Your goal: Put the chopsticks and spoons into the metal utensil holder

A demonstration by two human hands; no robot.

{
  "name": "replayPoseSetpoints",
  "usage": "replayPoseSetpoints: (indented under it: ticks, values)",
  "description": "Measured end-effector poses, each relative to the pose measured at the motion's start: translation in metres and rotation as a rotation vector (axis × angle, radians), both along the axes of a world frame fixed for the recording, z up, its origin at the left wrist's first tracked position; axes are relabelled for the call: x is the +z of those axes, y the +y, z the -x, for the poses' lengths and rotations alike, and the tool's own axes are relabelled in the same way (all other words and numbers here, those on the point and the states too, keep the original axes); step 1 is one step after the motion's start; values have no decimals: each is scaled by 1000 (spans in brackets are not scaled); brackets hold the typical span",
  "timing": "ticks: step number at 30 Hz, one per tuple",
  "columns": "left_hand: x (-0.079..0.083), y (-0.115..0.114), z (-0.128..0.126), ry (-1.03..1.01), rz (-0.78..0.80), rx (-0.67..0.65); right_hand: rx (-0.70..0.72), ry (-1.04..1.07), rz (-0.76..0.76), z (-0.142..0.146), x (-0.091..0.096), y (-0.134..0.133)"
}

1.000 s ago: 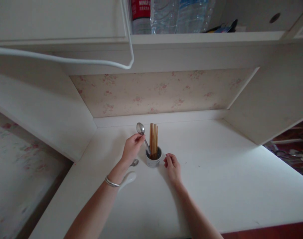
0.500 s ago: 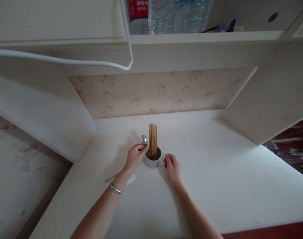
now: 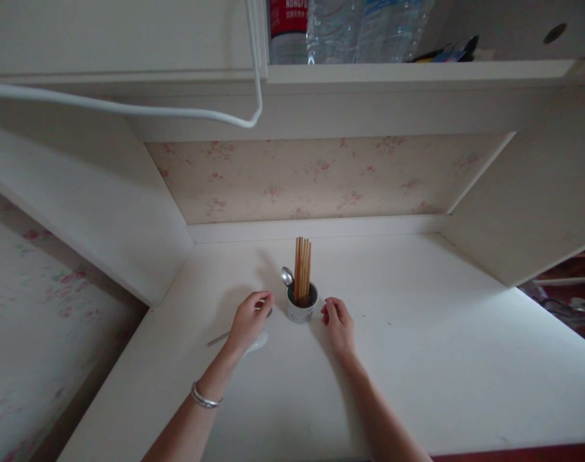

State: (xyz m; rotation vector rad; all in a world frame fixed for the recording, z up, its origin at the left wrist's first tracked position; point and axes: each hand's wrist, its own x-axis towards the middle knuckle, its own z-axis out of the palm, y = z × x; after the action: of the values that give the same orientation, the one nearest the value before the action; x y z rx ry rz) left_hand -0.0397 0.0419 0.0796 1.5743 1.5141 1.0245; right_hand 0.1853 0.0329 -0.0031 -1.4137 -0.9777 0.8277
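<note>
A small pale cup (image 3: 301, 314) stands on the white tabletop, holding several upright wooden chopsticks (image 3: 303, 273) and a metal spoon (image 3: 287, 276) leaning left with its bowl up. To the cup's left, my left hand (image 3: 248, 319) hovers with bent fingers, a gap between thumb and forefinger, nothing held. Beneath it lies another metal spoon (image 3: 217, 339), partly hidden by the hand. A white spoon (image 3: 258, 342) rests beside my left wrist. My right hand (image 3: 339, 325), fingers curled in and holding nothing visible, rests just right of the cup, apart from it.
White side panels (image 3: 528, 192) flank the table (image 3: 441, 359), with a flowered back wall (image 3: 312, 179) behind. Overhead, a shelf (image 3: 393, 72) carries plastic bottles (image 3: 333, 32). A white cable (image 3: 177, 112) hangs at upper left.
My left hand has let go of the metal spoon, which now leans in the cup, and has moved down and left. My right hand stays beside the cup. The view has shifted slightly.
</note>
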Motion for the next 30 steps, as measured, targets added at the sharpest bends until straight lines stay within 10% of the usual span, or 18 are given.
replayPoseSetpoints:
  ticks: [11, 23, 30]
  values:
    - [-39, -39, 113, 723, -66, -124, -94, 117, -25, 3, 4, -14]
    - [-51, -49, 100, 1094, -95, -78, -63, 179, 5, 15, 10, -40]
    - [-63, -48, 106, 852, -171, 8, 133, 225, 50, 47, 37, -82]
